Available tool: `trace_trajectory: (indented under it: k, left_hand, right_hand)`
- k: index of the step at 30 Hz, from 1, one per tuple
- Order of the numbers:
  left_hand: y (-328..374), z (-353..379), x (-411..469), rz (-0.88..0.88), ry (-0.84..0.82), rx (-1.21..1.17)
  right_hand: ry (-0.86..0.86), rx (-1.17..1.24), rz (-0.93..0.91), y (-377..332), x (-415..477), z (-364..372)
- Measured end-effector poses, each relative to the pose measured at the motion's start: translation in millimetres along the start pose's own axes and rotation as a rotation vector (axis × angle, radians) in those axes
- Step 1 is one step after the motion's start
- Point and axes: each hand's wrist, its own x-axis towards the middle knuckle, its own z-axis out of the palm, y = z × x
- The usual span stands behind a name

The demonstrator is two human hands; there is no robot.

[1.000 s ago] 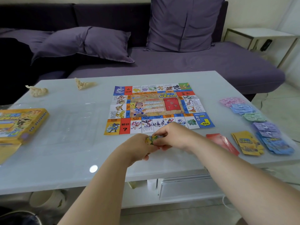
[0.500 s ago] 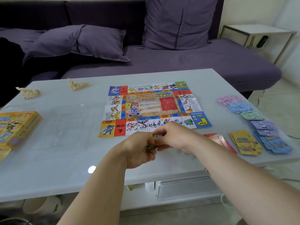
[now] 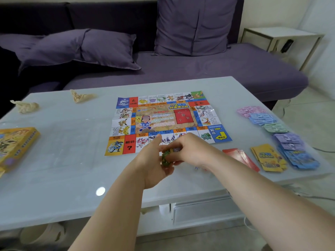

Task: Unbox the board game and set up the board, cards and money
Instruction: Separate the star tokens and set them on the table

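Close in, both hands meet above the glass-topped table. The left hand cups from below and the right hand pinches from above, fingers curled on a small green piece too blurred to name. Just beyond the fingertips lies the board — thin creased paper, flat, long axis crosswise. Right of the fingers, nearer the right hand: glossy red cards, yellow cards, fanned pastel money. Far left — the yellow cardboard box.

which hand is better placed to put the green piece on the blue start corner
Probably right: left hand and right hand both hold the green piece, but the right lies nearer the blue start corner.
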Motion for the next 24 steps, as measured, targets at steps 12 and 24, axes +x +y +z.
trace_trajectory:
  k: [12, 24]
  left_hand:
    - [-12, 20, -10, -0.007, -0.040, -0.543]
    - [-11, 26, -14, -0.028, -0.125, -0.821]
  right_hand:
    - [-0.145, -0.127, -0.045, -16, -10, -20]
    - [0.017, -0.274, -0.196, -23, -9, -19]
